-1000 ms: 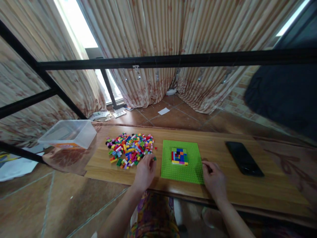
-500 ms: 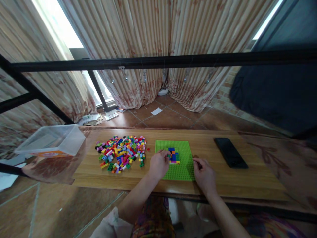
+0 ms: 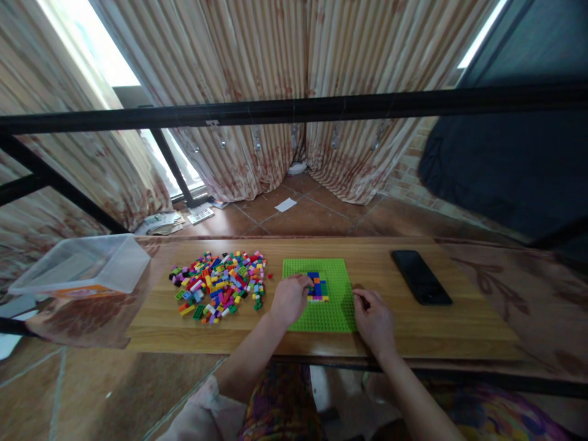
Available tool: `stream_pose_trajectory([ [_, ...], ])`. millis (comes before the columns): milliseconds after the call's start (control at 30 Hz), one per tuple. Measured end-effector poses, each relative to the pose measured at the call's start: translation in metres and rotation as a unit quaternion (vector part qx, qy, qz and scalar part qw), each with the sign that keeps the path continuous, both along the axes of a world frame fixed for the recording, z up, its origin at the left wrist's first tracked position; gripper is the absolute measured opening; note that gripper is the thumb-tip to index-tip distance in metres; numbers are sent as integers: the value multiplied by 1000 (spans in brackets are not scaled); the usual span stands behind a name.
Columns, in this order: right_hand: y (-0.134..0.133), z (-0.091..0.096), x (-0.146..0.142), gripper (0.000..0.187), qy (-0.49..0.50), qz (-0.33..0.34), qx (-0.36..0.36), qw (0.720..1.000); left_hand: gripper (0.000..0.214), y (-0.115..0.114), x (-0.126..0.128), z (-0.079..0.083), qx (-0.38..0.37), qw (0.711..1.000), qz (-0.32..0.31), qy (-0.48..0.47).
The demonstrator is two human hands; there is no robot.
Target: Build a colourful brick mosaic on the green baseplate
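Observation:
A green studded baseplate (image 3: 316, 321) lies on the wooden board, with a small patch of blue, orange, green, pink and yellow toy bricks (image 3: 316, 285) built up near its middle. My left hand (image 3: 290, 300) reaches over the plate from the left. Its thumb and fingers are pinched together at the patch's left side, and whatever is between them is hidden. My right hand (image 3: 375, 317) has its fingers curled, the thumb and forefinger closed at the plate's right edge. To the left of the plate spreads a heap of loose toy bricks (image 3: 220, 285) in many colours.
A black phone (image 3: 421, 277) lies on the right of the wooden board (image 3: 285, 345). A clear plastic box (image 3: 92, 263) with an orange label stands beyond the board's left end. Past the board runs a black metal bar (image 3: 294, 110) before long curtains.
The whole view has shifted slightly, so things appear a little further left. My left hand keeps its pinch at the brick patch, and my right hand stays at the plate's edge.

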State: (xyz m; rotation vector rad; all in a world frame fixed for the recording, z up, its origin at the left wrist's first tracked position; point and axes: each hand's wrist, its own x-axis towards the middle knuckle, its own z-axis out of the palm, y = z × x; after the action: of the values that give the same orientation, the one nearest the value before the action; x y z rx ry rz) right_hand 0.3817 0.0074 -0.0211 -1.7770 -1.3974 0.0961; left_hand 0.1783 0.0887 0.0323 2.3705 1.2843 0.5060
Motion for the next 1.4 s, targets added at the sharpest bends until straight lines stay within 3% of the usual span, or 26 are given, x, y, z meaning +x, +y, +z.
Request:
stream_pose_trajectory([
  [933,0,-6,2,30,-5,6,4,1000,27,-2,3,10,18,997,-43,62],
  [1067,0,-7,3,30,-11,10,3,1000,35,-10,-10,8,25,999,-20,-2],
  [1200,-1,-6,3,29,-17,8,0,1000,32,-24,-34,3,36,993,55,-102],
  [1400,-3,-2,2,30,-15,3,-5,1000,25,-48,-82,-8,55,983,120,-131],
])
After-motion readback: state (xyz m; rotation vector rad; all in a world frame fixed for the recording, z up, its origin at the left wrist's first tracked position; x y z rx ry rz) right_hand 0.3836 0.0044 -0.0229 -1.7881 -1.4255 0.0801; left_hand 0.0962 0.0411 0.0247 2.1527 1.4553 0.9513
